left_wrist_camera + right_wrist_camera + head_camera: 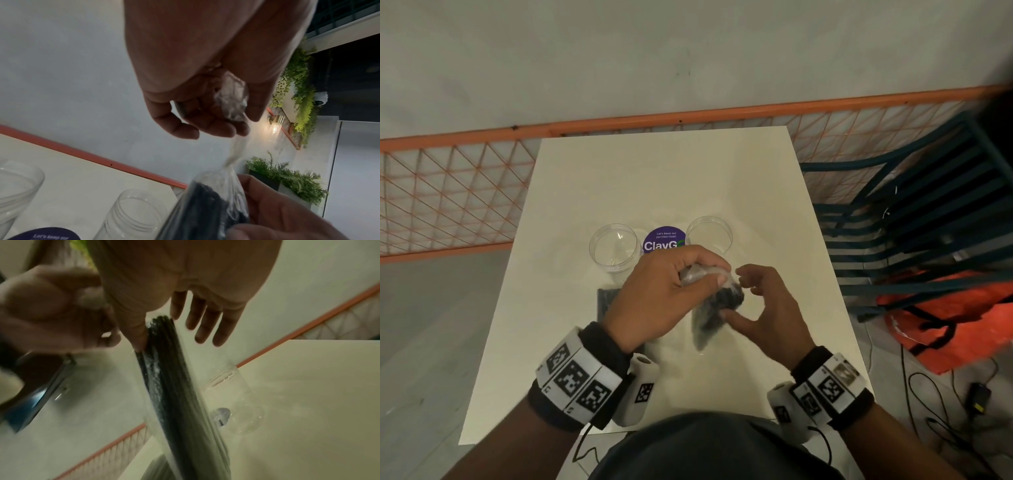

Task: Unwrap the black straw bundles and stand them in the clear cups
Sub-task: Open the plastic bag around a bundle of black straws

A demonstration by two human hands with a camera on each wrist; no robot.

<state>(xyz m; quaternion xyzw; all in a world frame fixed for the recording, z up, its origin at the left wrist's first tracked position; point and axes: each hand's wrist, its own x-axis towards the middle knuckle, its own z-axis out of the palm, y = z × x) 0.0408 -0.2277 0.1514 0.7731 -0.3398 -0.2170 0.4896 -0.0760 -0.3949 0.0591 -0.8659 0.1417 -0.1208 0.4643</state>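
Observation:
My left hand (pixel 688 274) grips a crumpled wad of clear plastic wrap (pixel 231 100), which stretches in a thin strip down to a black straw bundle (pixel 719 308). My right hand (pixel 750 301) pinches that bundle (pixel 174 386) near its top between thumb and index finger, with the other fingers (pixel 205 321) held straight. The bundle hangs tilted above the table and wrap still covers its length. Two clear cups stand upright and hold nothing, the left cup (pixel 613 248) and the right cup (pixel 709 233), both just beyond my hands.
A purple round sticker (pixel 664 241) lies between the cups on the cream table (pixel 654 171). A dark flat packet (pixel 607 301) lies under my left wrist. An orange mesh fence (pixel 448 188) runs behind the table. A dark slatted chair (pixel 911 222) and an orange bag (pixel 945 315) stand to the right.

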